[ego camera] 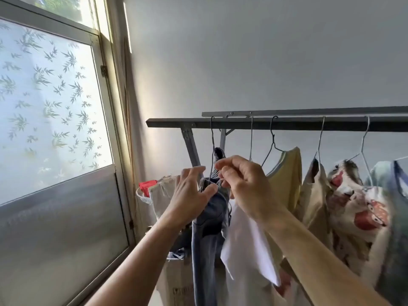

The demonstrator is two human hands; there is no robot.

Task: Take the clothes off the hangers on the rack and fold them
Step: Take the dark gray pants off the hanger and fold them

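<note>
A pair of blue jeans [207, 235] hangs from a thin wire hanger [212, 138] at the left end of the dark metal rack bar [287, 125]. My left hand [189, 195] grips the jeans at the waistband, thumb against the denim. My right hand [240, 184] pinches the hanger wire and the waistband at the top of the jeans. A white garment [247, 246] hangs just right of the jeans, below my right wrist. Further right on wire hangers hang a yellow shirt [287, 180], a beige garment [313, 195], a patterned garment with red patches [357, 208] and a bluish one [393, 195].
A window with bamboo-leaf film [50, 102] fills the left side. A white basket holding a red thing [146, 188] and a beige cloth [163, 195] sits behind my left hand. A cardboard box [178, 281] stands below the jeans. A plain grey wall lies behind the rack.
</note>
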